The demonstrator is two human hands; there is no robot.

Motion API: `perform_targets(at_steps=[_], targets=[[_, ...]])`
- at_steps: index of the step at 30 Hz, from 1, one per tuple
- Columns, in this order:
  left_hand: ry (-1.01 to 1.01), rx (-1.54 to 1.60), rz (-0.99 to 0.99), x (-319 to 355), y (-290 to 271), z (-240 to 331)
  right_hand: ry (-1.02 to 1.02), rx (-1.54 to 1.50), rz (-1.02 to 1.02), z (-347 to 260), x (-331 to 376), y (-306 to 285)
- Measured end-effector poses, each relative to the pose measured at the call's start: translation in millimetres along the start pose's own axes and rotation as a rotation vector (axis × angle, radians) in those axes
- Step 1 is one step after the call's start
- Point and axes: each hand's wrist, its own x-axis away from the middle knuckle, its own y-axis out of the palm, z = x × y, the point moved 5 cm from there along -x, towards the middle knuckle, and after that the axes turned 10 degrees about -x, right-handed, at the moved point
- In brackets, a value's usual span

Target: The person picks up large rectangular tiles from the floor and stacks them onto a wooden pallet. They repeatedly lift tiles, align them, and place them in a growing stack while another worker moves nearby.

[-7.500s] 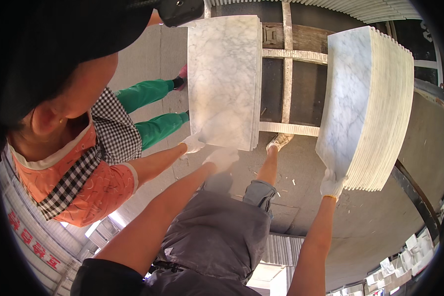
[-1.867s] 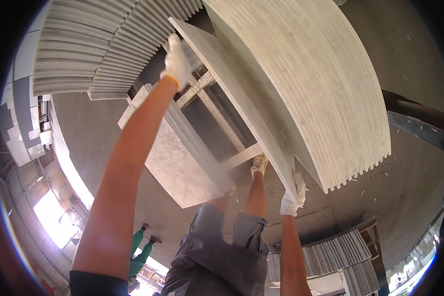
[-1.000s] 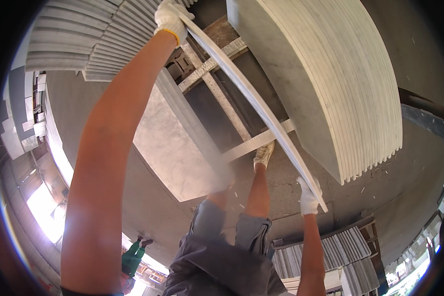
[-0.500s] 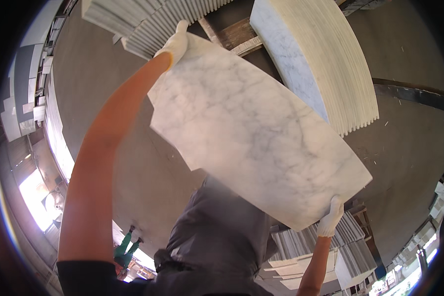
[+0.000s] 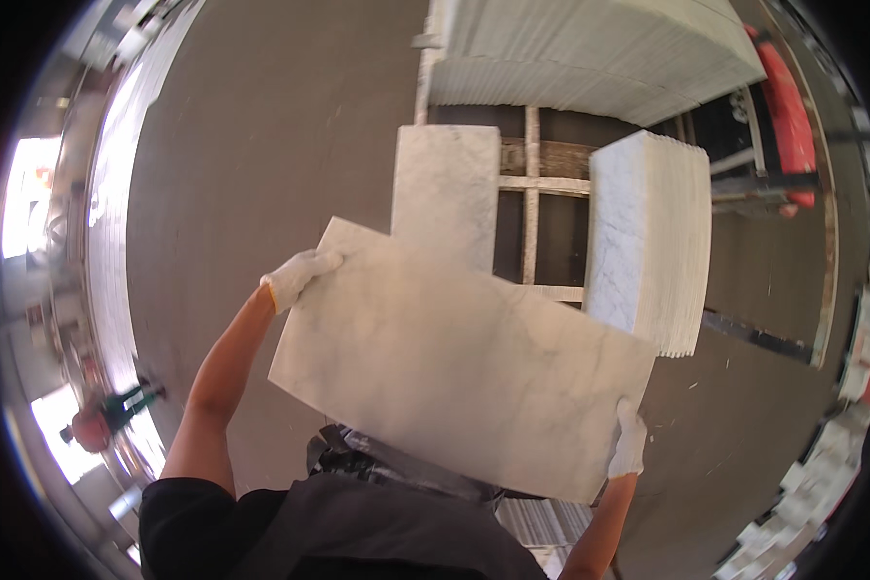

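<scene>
I hold a rectangular marble slab (image 5: 474, 367), pale with faint grey veins, in front of my body and tilted slightly down to the right. My left hand (image 5: 302, 278), in a white knit glove, grips its upper left end with the thumb on top. At the right end my gloved right hand (image 5: 628, 445) is closed over the short edge. Beyond it lies another pale marble slab (image 5: 445, 184), its near end hidden behind the one I hold. To its right stands a stack of slabs on edge (image 5: 672, 242), a blue-white veined face towards the left.
A wooden frame (image 5: 532, 217) shows between the lying slab and the stack. A long row of slabs (image 5: 590, 58) stands at the far side. More slabs (image 5: 546, 522) stand near my body. A red object (image 5: 788, 116) is at far right; a person (image 5: 106, 420) is at far left.
The slab in my hands has swung from a steep slant to a flatter one, its left end drawn nearer my body. My view has turned, and the lying slab has come into sight.
</scene>
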Motion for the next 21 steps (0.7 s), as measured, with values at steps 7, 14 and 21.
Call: perform_targets(at_steps=[7, 14, 21], targets=[[-0.016, 0.243, 0.327, 91, -26, -62, -0.296, 0.164, -0.237, -132, -12, 65], [0.074, 0.485, 0.636, 200, 6, -135, -0.422, 0.391, -0.4, -198, 15, 114], [0.034, 0.578, 0.828, 274, 11, -208, -0.493, 0.506, -0.517, -189, 34, 180]])
